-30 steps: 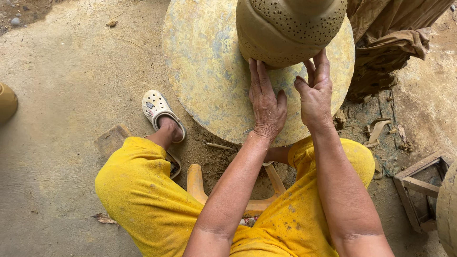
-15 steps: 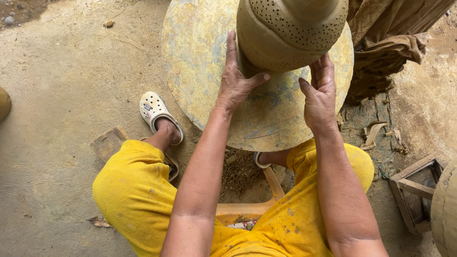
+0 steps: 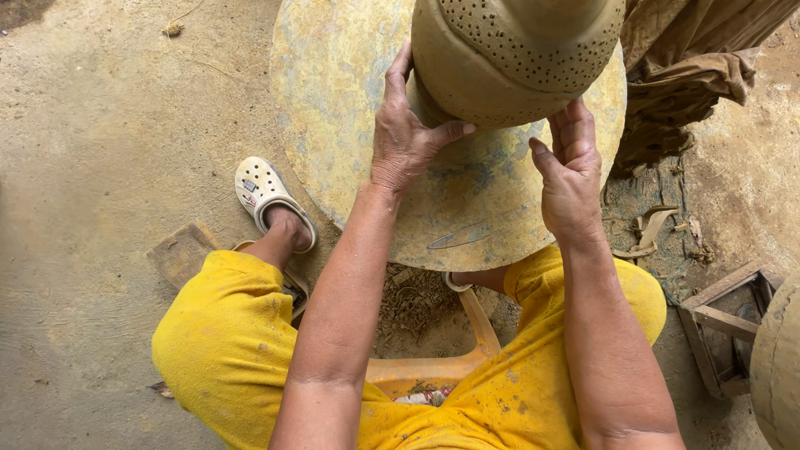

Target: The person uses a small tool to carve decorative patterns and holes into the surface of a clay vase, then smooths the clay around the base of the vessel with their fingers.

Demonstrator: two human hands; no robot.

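Note:
A large unfired clay pot (image 3: 512, 54) with a band of small punched holes stands on a round, mottled wheel disc (image 3: 333, 108). My left hand (image 3: 406, 133) presses flat against the pot's left lower wall, thumb stretched under its belly. My right hand (image 3: 569, 171) rests against the pot's right lower side, fingers pointing up. Both hands touch the pot from opposite sides. My knees in yellow trousers (image 3: 221, 333) straddle the disc's near edge.
My left foot in a white perforated clog (image 3: 265, 196) sits on the dirt floor beside the disc. A brown cloth (image 3: 696, 71) lies at the right. A wooden frame (image 3: 725, 321) and another pot's curved side (image 3: 779, 371) are at the lower right. An orange stool (image 3: 450, 358) is beneath me.
My left hand went from lying flat on the disc beside the right hand up to the pot's left wall. My right hand rose to the pot's right side.

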